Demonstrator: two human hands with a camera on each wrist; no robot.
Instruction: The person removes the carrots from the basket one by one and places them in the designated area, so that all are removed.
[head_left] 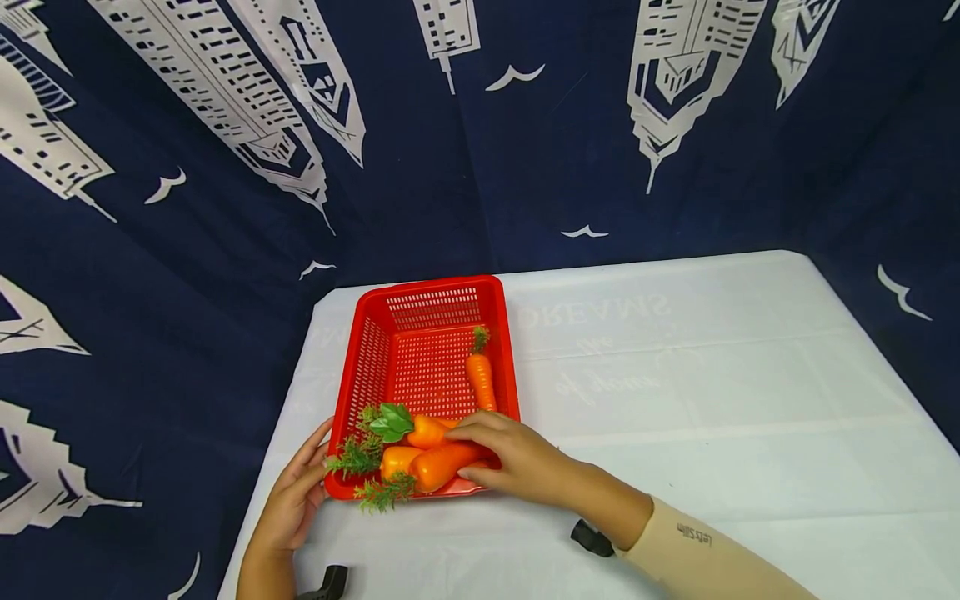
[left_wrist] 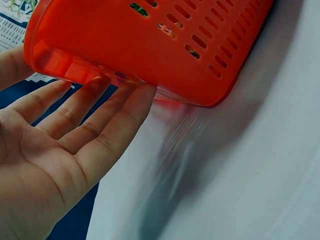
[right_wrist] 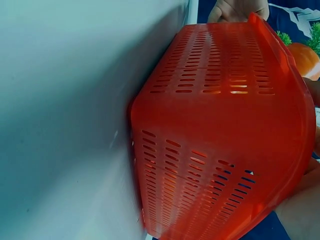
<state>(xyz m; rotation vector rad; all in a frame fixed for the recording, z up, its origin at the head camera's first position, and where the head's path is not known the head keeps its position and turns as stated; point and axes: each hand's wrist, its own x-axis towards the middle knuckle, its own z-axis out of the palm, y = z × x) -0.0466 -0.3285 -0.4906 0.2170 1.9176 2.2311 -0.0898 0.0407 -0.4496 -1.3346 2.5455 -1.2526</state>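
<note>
A red plastic basket with slotted walls stands at the table's left side. Over its near right corner, my right hand grips a thick orange carrot between thumb and fingers. Beside that one lie another carrot with a broad leafy top and a paler orange one. A slimmer carrot lies along the right wall. My left hand touches the near left corner from outside; its fingers stretch fairly straight against the basket wall. The right wrist view mostly shows the basket's outer wall.
A white cloth with faint lettering covers the table. Behind and to the left hangs a dark blue cloth printed with white buildings and birds. Black wrist-camera parts show beside both forearms.
</note>
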